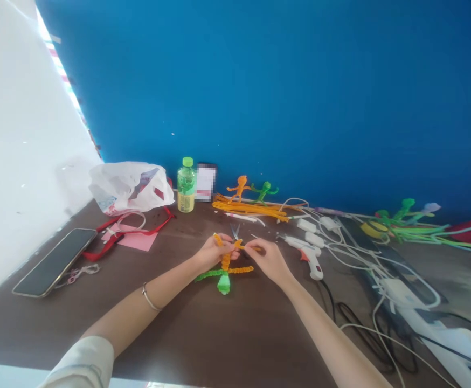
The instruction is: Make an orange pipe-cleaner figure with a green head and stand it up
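In the head view, a pipe-cleaner figure (225, 264) with an orange body, a green head, and one green and one orange arm hangs head-down toward me. My left hand (212, 253) is closed around its orange body and legs. My right hand (271, 261) pinches an orange pipe cleaner (240, 245) at the figure's leg, the fingertips close to the left ones. Just beyond both hands, scissors (234, 230) lie with their blades pointing away. The exact spot where the fingers grip is partly hidden.
Orange pipe cleaners (251, 209) lie at the back beneath two small figures (240, 187). A bottle (186, 186) and plastic bag (132, 188) stand left of them. On the right are a glue gun (310, 256) and tangled cables (365, 302). A phone (55, 262) lies far left.
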`<state>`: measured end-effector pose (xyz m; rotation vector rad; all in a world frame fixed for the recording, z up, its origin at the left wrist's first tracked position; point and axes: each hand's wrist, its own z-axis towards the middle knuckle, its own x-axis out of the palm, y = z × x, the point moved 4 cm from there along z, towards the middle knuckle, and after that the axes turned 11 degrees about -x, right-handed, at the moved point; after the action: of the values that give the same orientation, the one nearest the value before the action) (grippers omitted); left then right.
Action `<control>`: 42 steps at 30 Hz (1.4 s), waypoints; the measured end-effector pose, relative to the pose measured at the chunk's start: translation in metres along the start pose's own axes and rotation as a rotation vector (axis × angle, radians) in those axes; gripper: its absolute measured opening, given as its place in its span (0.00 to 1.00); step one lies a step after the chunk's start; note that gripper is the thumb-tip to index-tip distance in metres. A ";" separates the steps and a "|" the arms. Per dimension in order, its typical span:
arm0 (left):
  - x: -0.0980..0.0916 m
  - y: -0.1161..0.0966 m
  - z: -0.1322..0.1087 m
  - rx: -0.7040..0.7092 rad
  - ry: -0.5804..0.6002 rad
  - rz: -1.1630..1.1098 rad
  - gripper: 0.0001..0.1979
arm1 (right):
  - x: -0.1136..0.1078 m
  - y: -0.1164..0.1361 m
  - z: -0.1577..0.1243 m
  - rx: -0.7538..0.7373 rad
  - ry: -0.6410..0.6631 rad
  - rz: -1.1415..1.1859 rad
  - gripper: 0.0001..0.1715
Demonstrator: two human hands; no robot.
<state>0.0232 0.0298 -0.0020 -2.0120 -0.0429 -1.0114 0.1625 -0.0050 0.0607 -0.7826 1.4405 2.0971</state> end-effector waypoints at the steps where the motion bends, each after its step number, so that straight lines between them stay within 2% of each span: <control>1: 0.000 0.000 0.000 -0.001 0.006 0.020 0.19 | 0.000 0.000 0.000 0.010 -0.011 0.007 0.11; 5: -0.001 0.003 0.002 0.010 0.037 0.102 0.17 | 0.002 0.003 -0.001 0.020 -0.067 0.034 0.11; 9: -0.008 0.007 0.004 -0.020 -0.023 0.144 0.16 | 0.006 0.009 -0.010 0.041 -0.108 0.039 0.11; 11: -0.007 0.009 0.002 -0.050 -0.003 0.144 0.16 | 0.009 0.013 -0.016 0.036 -0.115 0.047 0.11; 18: 0.018 0.004 -0.022 -0.085 0.134 0.037 0.13 | 0.010 0.026 -0.024 0.066 -0.107 0.246 0.13; 21: 0.028 0.000 -0.034 -0.099 0.211 0.050 0.13 | -0.001 0.031 -0.022 0.102 0.037 0.368 0.17; 24: 0.035 -0.006 -0.045 -0.110 0.244 0.144 0.11 | -0.018 0.037 -0.015 0.089 0.255 0.318 0.18; 26: 0.038 -0.008 -0.046 -0.128 0.214 0.257 0.11 | -0.030 0.041 -0.005 0.041 0.382 0.165 0.14; 29: 0.044 -0.008 -0.040 -0.144 0.113 0.360 0.12 | -0.043 0.048 0.016 -0.010 0.554 -0.184 0.07; 31: 0.047 -0.004 -0.032 -0.142 0.017 0.345 0.13 | -0.045 0.052 0.030 -0.022 0.595 -0.375 0.03; 33: 0.047 0.001 -0.024 -0.124 -0.099 0.280 0.14 | -0.039 0.056 0.039 -0.032 0.558 -0.476 0.02; 36: 0.044 0.009 -0.016 -0.063 -0.171 0.117 0.12 | -0.019 0.059 0.041 -0.055 0.468 -0.544 0.04; 39: 0.036 0.013 -0.013 0.006 -0.166 0.000 0.10 | 0.000 0.056 0.032 -0.091 0.398 -0.562 0.06; 42: 0.024 0.013 -0.010 0.079 -0.147 -0.116 0.09 | 0.008 0.049 0.023 -0.150 0.277 -0.489 0.10</control>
<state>0.0379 0.0067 0.0079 -2.0261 -0.2772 -0.9173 0.1199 0.0005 0.0939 -1.3733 1.0790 1.7770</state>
